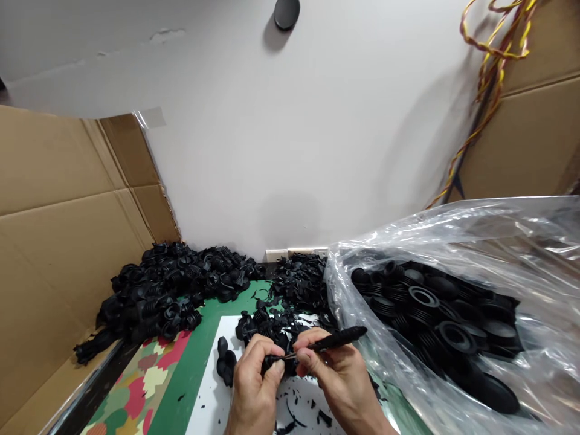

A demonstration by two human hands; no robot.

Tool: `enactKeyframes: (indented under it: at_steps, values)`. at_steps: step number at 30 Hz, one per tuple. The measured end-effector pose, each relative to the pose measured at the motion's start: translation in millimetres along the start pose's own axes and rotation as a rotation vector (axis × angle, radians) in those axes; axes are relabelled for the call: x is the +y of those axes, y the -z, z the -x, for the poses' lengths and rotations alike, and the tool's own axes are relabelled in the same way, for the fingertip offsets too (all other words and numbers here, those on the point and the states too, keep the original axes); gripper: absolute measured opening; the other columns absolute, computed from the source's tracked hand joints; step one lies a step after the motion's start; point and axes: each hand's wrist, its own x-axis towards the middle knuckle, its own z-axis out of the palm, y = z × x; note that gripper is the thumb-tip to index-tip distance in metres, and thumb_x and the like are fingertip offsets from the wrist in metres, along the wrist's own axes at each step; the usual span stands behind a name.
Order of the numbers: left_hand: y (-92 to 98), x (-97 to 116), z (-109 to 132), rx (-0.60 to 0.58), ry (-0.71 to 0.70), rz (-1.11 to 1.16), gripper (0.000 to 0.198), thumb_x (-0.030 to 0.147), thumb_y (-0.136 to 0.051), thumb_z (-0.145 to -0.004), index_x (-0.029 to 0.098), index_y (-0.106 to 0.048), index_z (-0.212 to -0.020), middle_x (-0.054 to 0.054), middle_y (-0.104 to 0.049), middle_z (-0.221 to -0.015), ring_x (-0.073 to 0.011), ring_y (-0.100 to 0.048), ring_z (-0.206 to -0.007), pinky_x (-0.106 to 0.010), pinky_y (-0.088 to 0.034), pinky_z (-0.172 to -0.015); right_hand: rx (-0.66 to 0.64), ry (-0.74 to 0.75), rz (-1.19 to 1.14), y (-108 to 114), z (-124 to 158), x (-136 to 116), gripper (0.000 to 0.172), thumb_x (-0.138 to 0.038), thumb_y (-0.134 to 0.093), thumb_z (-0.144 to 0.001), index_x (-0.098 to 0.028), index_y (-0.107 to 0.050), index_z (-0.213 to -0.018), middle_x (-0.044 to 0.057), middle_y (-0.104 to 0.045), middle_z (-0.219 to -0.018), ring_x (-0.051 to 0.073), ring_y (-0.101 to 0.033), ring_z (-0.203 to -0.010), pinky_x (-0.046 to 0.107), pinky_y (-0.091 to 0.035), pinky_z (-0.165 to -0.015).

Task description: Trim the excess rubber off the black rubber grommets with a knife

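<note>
My left hand [254, 380] is closed, pinching a small black rubber part [269, 362] between thumb and fingers. In my right hand [338, 371] is a black-handled craft knife [343, 338], gripped like a pen, its thin tip touching or very near the rubber part. My fingers hide much of the part. Below both hands lies a white sheet [206, 396] sprinkled with black trimmings [324, 417]. Beside my left hand rests a knobbly black rubber piece [225, 361], and more black parts [267, 323] are heaped just beyond my fingers.
A big pile of black rubber parts [181, 284] stands at the left against a cardboard panel [67, 241]. Black scraps [301, 281] lie by the wall. On the right, a clear plastic bag [399, 241] holds ribbed rubber pieces [453, 326]. Yellow-brown twisted wires [492, 78] hang above.
</note>
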Motion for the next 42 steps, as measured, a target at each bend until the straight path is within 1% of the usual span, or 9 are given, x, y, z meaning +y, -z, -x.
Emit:
enactKeyframes:
  at_steps: [4,7,10,17,24,27,29,33,42]
  values:
    - [-0.4,-1,-2,0.021,-0.028,0.033,0.006,0.022,-0.061,-0.075,0.020,-0.066,-0.072,-0.004,-0.062,-0.077,-0.0209,-0.059,-0.073,-0.029,-0.047,-0.065,-0.077,-0.193,-0.162,1,-2,-8,0.030,-0.045,-0.071,-0.073,-0.016,-0.065,-0.066,-0.002,-0.056,-0.044,0.012,-0.051,-0.043,0.026,-0.045,-0.053]
    - [3.1,-3,-9,0.139,0.185,0.171,0.020,0.033,-0.068,-0.072,0.018,-0.067,-0.084,-0.003,-0.065,-0.068,-0.0172,-0.058,-0.060,-0.026,-0.046,-0.053,-0.212,-0.311,-0.345,4,-5,-12,0.038,-0.052,-0.071,-0.069,-0.015,-0.064,-0.063,-0.003,-0.055,-0.049,0.008,-0.043,-0.037,0.025,-0.042,-0.048]
    - [8.6,-3,-17,0.200,0.440,0.408,0.044,0.049,-0.069,-0.071,0.014,-0.063,-0.097,0.000,-0.062,-0.054,-0.0098,-0.049,-0.040,-0.018,-0.034,-0.037,-0.171,-0.283,-0.331,8,-8,-12,0.039,-0.053,-0.072,-0.068,-0.015,-0.063,-0.063,0.001,-0.059,-0.063,0.010,-0.050,-0.046,0.025,-0.041,-0.051]
    - [11.7,4,-18,0.219,0.515,0.679,0.048,0.059,-0.070,-0.065,0.012,-0.060,-0.067,-0.005,-0.066,-0.067,-0.0083,-0.056,-0.040,-0.013,-0.028,-0.027,-0.029,-0.170,-0.080,-3,-1,5,0.033,-0.050,-0.067,-0.073,-0.017,-0.066,-0.077,-0.001,-0.057,-0.061,0.014,-0.051,-0.049,0.026,-0.041,-0.050]
    - [7.2,6,-11,0.061,0.443,0.537,0.052,0.065,-0.059,-0.071,0.015,-0.055,-0.061,-0.002,-0.061,-0.052,-0.0078,-0.049,-0.033,-0.015,-0.021,-0.030,0.017,0.223,0.314,-20,4,13,0.021,-0.036,-0.058,-0.081,-0.022,-0.069,-0.093,0.005,-0.067,-0.080,0.019,-0.061,-0.069,0.027,-0.048,-0.061]
    - [2.6,4,-6,-0.063,0.208,0.339,0.052,0.064,-0.057,-0.074,0.015,-0.060,-0.056,0.001,-0.054,-0.046,-0.0087,-0.046,-0.038,-0.019,-0.033,-0.038,-0.056,0.365,0.500,-23,0,-2,0.028,-0.032,-0.051,-0.082,-0.021,-0.061,-0.058,0.001,-0.056,-0.058,0.015,-0.054,-0.053,0.024,-0.043,-0.051]
    - [1.3,3,-6,0.009,0.173,0.285,0.054,0.067,-0.055,-0.073,0.016,-0.066,-0.060,0.000,-0.056,-0.048,-0.0113,-0.048,-0.041,-0.022,-0.037,-0.041,-0.025,0.254,0.592,-20,-5,-18,0.036,-0.035,-0.048,-0.083,-0.020,-0.050,-0.050,0.000,-0.052,-0.054,0.014,-0.050,-0.050,0.023,-0.041,-0.048]
    - [6.2,0,-15,0.302,0.244,0.280,0.054,0.070,-0.060,-0.064,0.019,-0.074,-0.074,-0.002,-0.066,-0.059,-0.0167,-0.055,-0.049,-0.027,-0.047,-0.050,0.180,0.191,0.707,12,-20,-56,0.038,-0.046,-0.047,-0.083,-0.020,-0.047,-0.055,-0.003,-0.048,-0.050,0.013,-0.044,-0.047,0.023,-0.036,-0.043]
    - [14.2,1,-22,0.429,0.263,0.362,0.056,0.069,-0.066,-0.058,0.017,-0.072,-0.078,0.000,-0.063,-0.055,-0.0163,-0.057,-0.047,-0.027,-0.046,-0.048,0.582,0.037,0.931,128,-63,-105,0.017,-0.030,-0.059,-0.060,-0.022,-0.057,-0.045,0.004,-0.057,-0.041,0.023,-0.052,-0.045,0.031,-0.033,-0.047]
